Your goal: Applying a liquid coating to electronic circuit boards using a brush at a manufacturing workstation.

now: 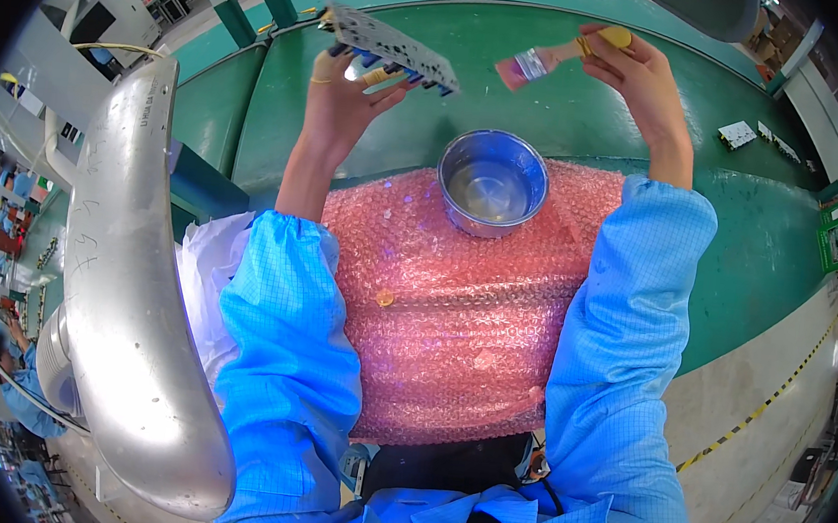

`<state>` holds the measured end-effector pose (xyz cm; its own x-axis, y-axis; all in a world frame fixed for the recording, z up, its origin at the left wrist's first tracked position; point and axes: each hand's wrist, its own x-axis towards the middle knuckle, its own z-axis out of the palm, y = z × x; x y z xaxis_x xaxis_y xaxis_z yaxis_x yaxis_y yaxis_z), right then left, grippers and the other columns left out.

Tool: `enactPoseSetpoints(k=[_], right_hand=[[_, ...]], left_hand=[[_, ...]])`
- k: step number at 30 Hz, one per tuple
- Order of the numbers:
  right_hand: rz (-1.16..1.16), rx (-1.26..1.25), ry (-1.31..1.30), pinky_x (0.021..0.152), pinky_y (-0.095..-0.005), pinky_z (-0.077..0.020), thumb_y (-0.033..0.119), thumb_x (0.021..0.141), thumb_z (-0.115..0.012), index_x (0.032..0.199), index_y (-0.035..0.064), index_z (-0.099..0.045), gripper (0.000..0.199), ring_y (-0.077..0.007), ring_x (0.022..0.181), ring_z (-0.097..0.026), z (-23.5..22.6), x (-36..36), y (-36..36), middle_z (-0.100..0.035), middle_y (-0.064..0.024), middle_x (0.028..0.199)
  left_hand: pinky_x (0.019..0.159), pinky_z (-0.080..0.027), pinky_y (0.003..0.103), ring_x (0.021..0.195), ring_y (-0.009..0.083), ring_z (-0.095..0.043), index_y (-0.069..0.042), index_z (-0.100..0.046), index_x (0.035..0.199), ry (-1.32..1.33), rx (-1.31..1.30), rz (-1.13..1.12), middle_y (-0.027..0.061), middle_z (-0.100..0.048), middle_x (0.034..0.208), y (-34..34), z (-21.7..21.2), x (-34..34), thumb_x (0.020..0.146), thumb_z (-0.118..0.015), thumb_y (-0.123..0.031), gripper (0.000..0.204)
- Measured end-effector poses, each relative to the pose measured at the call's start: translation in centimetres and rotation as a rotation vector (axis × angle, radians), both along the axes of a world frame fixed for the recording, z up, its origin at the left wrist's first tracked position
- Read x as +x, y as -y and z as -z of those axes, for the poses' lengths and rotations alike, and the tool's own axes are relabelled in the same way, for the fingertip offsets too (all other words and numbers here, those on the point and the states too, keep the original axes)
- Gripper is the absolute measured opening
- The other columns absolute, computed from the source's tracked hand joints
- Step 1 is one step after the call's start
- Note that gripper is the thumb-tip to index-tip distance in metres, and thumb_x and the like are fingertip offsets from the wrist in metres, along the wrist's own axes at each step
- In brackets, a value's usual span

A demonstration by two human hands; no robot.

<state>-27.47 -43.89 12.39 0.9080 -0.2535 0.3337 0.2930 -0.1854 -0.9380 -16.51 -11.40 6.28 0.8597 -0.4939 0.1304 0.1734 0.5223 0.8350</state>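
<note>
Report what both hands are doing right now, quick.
Left hand: closed on a grey rectangular circuit board with blue connectors, held up above the green table.
Right hand: closed on a small wooden-handled paintbrush.

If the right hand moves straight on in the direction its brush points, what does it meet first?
The right hand holds a brush with its bristles pointing left toward the circuit board in the left hand. The board's near edge probably comes first, though depth is unclear.

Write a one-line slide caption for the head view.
Left hand holds a circuit board, right hand a brush, above a steel bowl on pink bubble wrap.
</note>
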Motion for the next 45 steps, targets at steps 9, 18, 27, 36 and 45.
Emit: enactPoseSetpoints(k=[9, 18, 27, 36, 45], right_hand=[[-0.23, 0.441, 0.242, 0.085, -0.0258, -0.055, 0.015, 0.093, -0.065, 0.118, -0.0026, -0.063, 0.03, -0.0148, 0.095, -0.064, -1.3, 0.4, -5.3, -0.066, -0.0081, 0.114], [-0.282, 0.396, 0.223, 0.083, -0.025, -0.0549, 0.016, 0.093, -0.066, 0.115, -0.0026, -0.065, 0.029, -0.0144, 0.093, -0.065, -1.6, -0.1, -9.3, -0.067, -0.0082, 0.111], [-0.239, 0.298, 0.197, 0.081, -0.0243, -0.0551, 0.02, 0.092, -0.067, 0.114, -0.0009, -0.066, 0.03, -0.0128, 0.09, -0.065, -1.2, 0.2, -10.1, -0.067, -0.0067, 0.105], [-0.037, 0.117, 0.174, 0.081, -0.0246, -0.0551, 0.021, 0.091, -0.069, 0.11, -0.0007, -0.068, 0.029, -0.0137, 0.087, -0.065, 0.3, 1.7, -4.8, -0.067, -0.0069, 0.1], [0.143, 0.124, 0.241, 0.083, -0.0254, -0.0548, 0.018, 0.09, -0.069, 0.11, -0.0055, -0.067, 0.031, -0.0139, 0.088, -0.065, -0.2, 1.0, -1.5, -0.067, -0.0086, 0.1]], left_hand=[[0.108, -0.041, 0.052, 0.129, 0.052, -0.04, -0.007, -0.03, 0.146, -0.029, -0.316, 0.244, 0.0267, -0.038, 0.144, 2.7, -0.8, -3.1, 0.091, -0.053, -0.055, 0.076], [0.113, -0.036, 0.05, 0.127, 0.0484, -0.046, -0.005, -0.029, 0.147, 0.119, -0.259, 0.272, 0.0169, -0.042, 0.145, 4.0, -0.7, -4.4, 0.093, -0.05, -0.05, 0.073], [0.113, -0.036, 0.048, 0.128, 0.0462, -0.046, -0.003, -0.027, 0.147, 0.179, -0.274, 0.262, 0.017, -0.04, 0.147, 3.9, -0.6, -4.3, 0.094, -0.052, -0.05, 0.075], [0.113, -0.035, 0.051, 0.13, 0.0494, -0.042, -0.005, -0.025, 0.148, 0.206, -0.225, 0.166, 0.0188, -0.036, 0.149, 3.2, -0.7, -4.0, 0.091, -0.053, -0.057, 0.082], [0.112, -0.037, 0.052, 0.133, 0.052, -0.035, -0.002, -0.018, 0.149, 0.165, -0.294, 0.183, 0.0271, -0.027, 0.149, 2.6, -1.3, -3.8, 0.085, -0.06, -0.057, 0.094]])
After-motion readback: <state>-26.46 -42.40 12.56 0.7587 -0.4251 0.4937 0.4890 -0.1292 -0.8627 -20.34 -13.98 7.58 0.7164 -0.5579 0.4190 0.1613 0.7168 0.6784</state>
